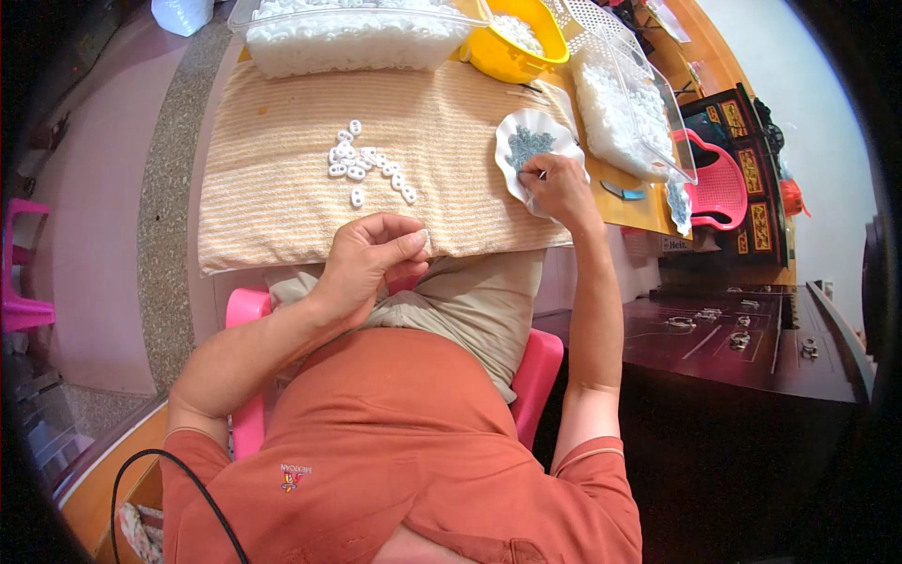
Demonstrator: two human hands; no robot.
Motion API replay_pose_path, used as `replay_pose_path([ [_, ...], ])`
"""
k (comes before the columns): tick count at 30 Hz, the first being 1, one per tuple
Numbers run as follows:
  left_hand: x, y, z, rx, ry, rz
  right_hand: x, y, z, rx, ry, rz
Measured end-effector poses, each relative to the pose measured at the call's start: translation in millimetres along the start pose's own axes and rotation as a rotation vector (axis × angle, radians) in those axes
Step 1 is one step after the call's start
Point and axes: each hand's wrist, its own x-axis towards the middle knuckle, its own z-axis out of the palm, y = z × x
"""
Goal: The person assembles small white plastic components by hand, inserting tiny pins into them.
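Picking step: right hand (561, 191) at two o'clock pinches a thin tool over the dish (512, 169) of grey bits. Left hand (371, 258), centre, fingers pressed together on a white piece; next likely needs joining them precisely.

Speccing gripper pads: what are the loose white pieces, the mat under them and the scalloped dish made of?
White pieces: likely moulded plastic, smooth and slightly glossy. Mat: woven cloth, probably towelling, matte with ribbed stripes. Scalloped dish: thin white plastic or ceramic; cannot tell.

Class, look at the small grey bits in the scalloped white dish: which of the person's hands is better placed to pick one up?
Right. The right hand is already at the scalloped dish; the left hand rests at the towel's near edge.
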Motion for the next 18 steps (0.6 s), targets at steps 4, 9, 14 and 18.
replay_pose_path([
  [4, 0.4, -1.2, -0.2, 0.004, 0.002, -0.002, -0.8, 1.2, 0.4, 0.003, -0.016, 0.015],
  [9, -0.2, -1.4, -0.9, 0.009, 0.002, -0.004, -1.4, -0.1, 4.0, 0.013, 0.084, -0.089],
  [14, -0.1, -2.3, -0.2, 0.007, -0.001, -0.004, -0.7, 6.3, 7.7, 0.021, 0.064, -0.075],
  [18, -0.8, -2.1, 0.4, 0.006, 0.002, -0.006, -0.6, 6.1, 7.5, 0.035, 0.057, -0.081],
])
